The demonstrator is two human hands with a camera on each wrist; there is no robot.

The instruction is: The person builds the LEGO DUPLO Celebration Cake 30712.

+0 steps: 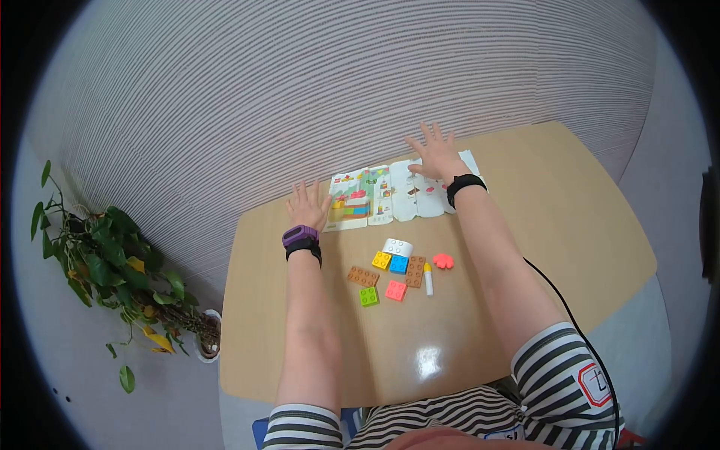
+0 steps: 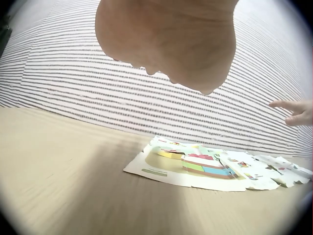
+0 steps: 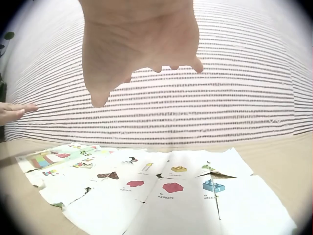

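An unfolded, worn instruction sheet [image 1: 405, 193] with pictures of toy bricks lies along the table's far edge. My left hand [image 1: 307, 205], fingers spread, is at the sheet's left end; in the left wrist view its palm [image 2: 168, 41] hangs above the table. Over the sheet's right part, my right hand [image 1: 438, 159] also has its fingers spread, and the right wrist view shows its palm [image 3: 142, 46] raised above the paper. Neither hand holds anything. Nearer me sit a white brick [image 1: 397, 247], a yellow brick [image 1: 381, 260], a blue brick [image 1: 399, 264] and a green brick [image 1: 369, 296].
Around those bricks lie two brown bricks [image 1: 363, 276], a pink brick [image 1: 396, 290], a red scalloped piece [image 1: 443, 261] and a white candle piece with a yellow tip [image 1: 428, 280]. A ridged wall [image 1: 360, 82] borders the table [image 1: 585, 225]; a potted plant [image 1: 112, 255] stands left.
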